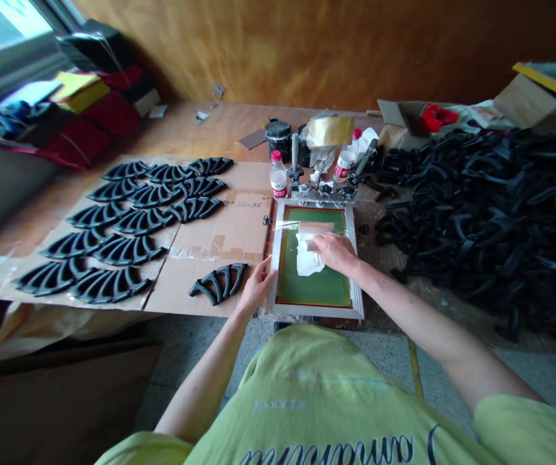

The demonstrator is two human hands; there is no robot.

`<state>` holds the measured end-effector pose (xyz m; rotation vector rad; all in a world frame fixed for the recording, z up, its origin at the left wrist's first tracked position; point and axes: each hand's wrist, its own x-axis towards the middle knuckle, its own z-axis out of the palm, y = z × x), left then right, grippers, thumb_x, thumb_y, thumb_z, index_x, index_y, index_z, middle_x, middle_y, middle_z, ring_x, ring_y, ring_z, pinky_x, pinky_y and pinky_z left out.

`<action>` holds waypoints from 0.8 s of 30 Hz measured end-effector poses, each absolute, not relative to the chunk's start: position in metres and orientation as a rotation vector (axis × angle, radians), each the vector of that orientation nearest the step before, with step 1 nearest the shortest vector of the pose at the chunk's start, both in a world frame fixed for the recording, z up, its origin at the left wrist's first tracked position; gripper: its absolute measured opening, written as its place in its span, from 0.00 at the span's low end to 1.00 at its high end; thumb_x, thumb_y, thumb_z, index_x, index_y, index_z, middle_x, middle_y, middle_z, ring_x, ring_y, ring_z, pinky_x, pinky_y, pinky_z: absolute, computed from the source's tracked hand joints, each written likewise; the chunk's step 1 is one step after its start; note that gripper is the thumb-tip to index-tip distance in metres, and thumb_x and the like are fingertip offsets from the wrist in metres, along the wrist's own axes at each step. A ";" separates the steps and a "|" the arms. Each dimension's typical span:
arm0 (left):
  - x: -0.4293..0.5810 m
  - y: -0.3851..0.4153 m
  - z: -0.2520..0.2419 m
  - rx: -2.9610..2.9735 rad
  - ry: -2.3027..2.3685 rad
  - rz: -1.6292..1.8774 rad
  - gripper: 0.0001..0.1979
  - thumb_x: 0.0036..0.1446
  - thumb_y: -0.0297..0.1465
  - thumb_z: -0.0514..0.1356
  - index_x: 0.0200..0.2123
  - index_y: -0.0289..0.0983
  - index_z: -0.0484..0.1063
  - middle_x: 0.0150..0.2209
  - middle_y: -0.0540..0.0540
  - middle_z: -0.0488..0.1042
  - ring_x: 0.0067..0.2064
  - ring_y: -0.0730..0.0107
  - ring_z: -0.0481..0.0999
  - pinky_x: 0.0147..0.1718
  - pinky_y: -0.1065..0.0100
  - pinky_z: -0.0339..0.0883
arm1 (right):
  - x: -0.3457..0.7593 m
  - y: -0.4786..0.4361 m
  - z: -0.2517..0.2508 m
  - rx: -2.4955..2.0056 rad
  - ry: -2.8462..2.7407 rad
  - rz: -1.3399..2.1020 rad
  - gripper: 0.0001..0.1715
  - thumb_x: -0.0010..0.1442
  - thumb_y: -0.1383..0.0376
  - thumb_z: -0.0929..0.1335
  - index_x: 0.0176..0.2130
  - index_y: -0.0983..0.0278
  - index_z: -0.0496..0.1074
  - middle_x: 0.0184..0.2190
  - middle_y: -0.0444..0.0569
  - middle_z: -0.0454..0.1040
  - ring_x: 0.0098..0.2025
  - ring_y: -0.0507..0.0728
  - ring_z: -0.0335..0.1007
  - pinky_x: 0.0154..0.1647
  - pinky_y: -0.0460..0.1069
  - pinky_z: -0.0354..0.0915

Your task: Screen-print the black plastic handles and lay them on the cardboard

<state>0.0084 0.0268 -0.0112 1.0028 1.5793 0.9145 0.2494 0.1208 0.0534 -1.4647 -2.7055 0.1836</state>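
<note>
The silkscreen frame (314,311) lies flat near the front edge of the bench (175,137), right of centre, its far end held in black hinge clamps (320,190); we judge it light and stiff, its metal bars the place to take hold, while the taut green mesh (312,287) looks easily dented. Working from the left, black fan-shaped moulded pieces (127,250) lie in rows on flattened cardboard (224,219), with one loose black piece (218,283) nearest the left hand (257,286); those fingers (268,265) lie together on the frame's left bar, though we cannot tell whether they clamp it. The right hand (334,252) sits on the mesh, its fingers (319,240) together and pressing a crumpled white rag (308,258), which looks soft and easily bunched. Behind the frame stand a black tin (278,139) and two plastic bottles (278,175) (344,165) with red caps and red-and-white labels; we cannot read their small print. Further right lies a large heap of black moulded pieces (481,213); the lettering on the green shirt (326,400) is too foreshortened for us to read.
</note>
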 end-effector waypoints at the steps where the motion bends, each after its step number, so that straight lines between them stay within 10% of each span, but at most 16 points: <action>1: 0.008 0.026 -0.012 0.997 1.572 0.899 0.32 0.54 0.44 0.64 0.60 0.36 0.70 0.29 0.48 0.78 0.27 0.69 0.74 0.26 0.71 0.67 | 0.254 0.111 0.050 -1.413 -2.752 0.194 0.10 0.64 0.72 0.64 0.40 0.66 0.75 0.39 0.55 0.78 0.43 0.60 0.71 0.41 0.51 0.64; 21: 0.008 0.022 -0.008 0.910 1.503 0.890 0.37 0.51 0.51 0.64 0.59 0.35 0.69 0.30 0.48 0.77 0.25 0.72 0.71 0.23 0.73 0.61 | 0.275 0.090 0.049 -1.117 -2.709 0.197 0.11 0.64 0.66 0.68 0.46 0.61 0.77 0.40 0.49 0.80 0.41 0.57 0.74 0.39 0.49 0.66; 24: 0.006 0.023 0.008 0.923 1.472 0.875 0.41 0.51 0.53 0.64 0.62 0.35 0.65 0.27 0.51 0.74 0.23 0.75 0.67 0.21 0.74 0.57 | 0.262 0.128 0.074 -1.366 -2.521 0.187 0.24 0.63 0.60 0.70 0.58 0.57 0.71 0.46 0.49 0.79 0.44 0.58 0.75 0.43 0.51 0.68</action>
